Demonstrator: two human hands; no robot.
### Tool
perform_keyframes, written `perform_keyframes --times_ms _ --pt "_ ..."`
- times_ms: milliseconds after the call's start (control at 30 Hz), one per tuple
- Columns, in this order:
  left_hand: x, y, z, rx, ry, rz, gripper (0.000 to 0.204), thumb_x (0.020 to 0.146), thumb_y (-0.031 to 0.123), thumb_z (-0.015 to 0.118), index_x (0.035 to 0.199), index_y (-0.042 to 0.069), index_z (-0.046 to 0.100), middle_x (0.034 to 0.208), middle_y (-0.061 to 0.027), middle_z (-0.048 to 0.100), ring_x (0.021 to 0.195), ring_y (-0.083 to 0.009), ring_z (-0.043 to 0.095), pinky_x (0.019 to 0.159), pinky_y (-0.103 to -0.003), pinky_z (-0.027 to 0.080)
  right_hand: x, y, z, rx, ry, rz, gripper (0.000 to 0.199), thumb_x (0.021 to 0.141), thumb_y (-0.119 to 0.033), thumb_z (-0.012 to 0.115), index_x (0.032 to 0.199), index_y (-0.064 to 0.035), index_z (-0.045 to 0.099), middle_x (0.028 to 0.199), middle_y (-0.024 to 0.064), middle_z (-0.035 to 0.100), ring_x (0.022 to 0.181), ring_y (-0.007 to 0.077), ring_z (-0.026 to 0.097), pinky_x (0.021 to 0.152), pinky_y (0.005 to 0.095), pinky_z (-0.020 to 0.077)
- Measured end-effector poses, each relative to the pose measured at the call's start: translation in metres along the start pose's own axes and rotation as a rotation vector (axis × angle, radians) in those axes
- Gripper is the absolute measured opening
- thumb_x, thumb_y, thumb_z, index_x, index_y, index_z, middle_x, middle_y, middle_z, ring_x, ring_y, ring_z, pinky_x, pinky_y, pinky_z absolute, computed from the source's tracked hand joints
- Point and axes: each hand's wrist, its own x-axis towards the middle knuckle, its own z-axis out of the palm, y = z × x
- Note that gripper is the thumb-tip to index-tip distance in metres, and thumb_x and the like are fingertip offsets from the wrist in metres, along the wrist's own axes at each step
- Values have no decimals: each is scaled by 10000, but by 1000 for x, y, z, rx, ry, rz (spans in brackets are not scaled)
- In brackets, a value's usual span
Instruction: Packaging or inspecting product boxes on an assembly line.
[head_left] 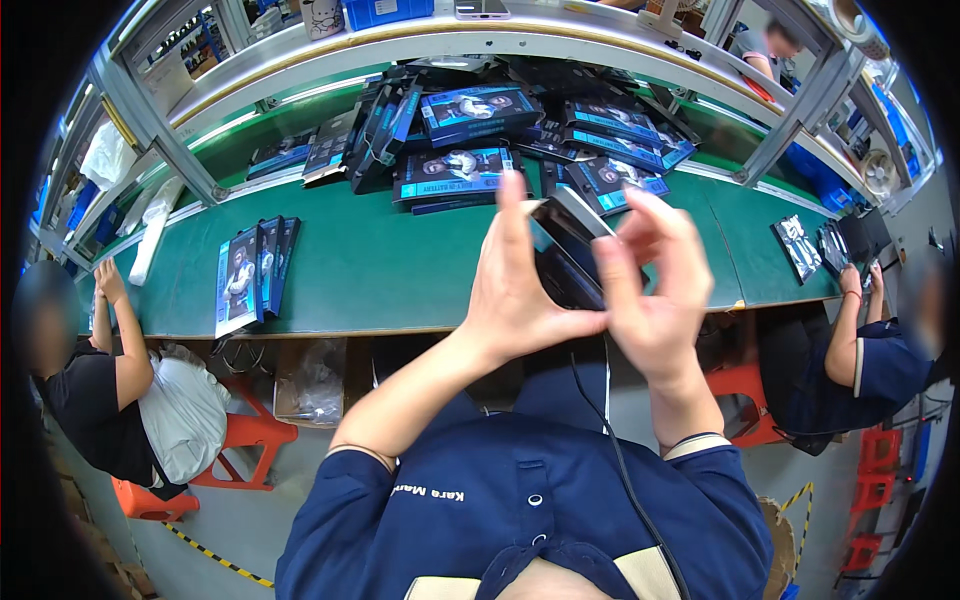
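Observation:
Above the near edge of the green table I hold a small dark box, tilted, with a pale edge along its upper side. My left hand grips its left and lower sides, thumb stretched beneath it and fingers behind. On the other side, my right hand has its thumb against the box and its fingers curled by the right edge; these are slightly blurred. Just beyond my hands lies a heap of flat black-and-blue printed boxes. Several similar boxes lie overlapped to the left.
A metal frame carries a shelf over the table, with a blue bin and a phone on it. Co-workers sit at both sides; the right one handles a silvery packet. A cable hangs along my front.

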Motion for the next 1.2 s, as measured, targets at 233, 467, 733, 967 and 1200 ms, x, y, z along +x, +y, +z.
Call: perform_keyframes --times_ms 233,467,733,967,1200 --pt "-23 -11 15 -117 302 -175 713 620 212 941 1109 65 444 1139 -130 513 1017 -261 574 854 -381 489 6 52 32 1071 -292 478 602 827 -4 677 1376 -36 433 1311 174 560 1209 248 548 996 370 465" --pt "18 -19 -5 -881 264 -518 300 938 -10 618 1136 71 409 1016 -84 622 884 -91 579 795 -234 479 -7 82 76 465 175 -168 111 912 -17 659 1009 2 609 1135 134 615 1022 186 600 882 283 473" --pt "7 -29 -2 -690 300 -465 150 918 46 682 976 42 544 982 -51 586 866 -78 562 793 -248 472 -8 80 85 658 227 -164 270 905 14 664 1089 -41 474 1054 107 584 959 150 599 830 269 490" --pt "-35 -64 -43 -1057 -512 -875 1212 626 219 866 1551 45 103 1494 -150 385 1325 -279 456 1131 -412 337 -2 83 113 952 44 484 349 1003 -142 565 1328 -104 442 1173 63 561 1018 130 570 891 270 467" --pt "-4 -45 -154 753 13 -606 1119 567 336 833 1543 207 302 1184 -210 533 1058 -350 561 928 -435 469 48 121 172 -585 -395 -398 861 708 -202 807 1444 -61 381 1434 177 446 1375 397 356 1146 527 256"
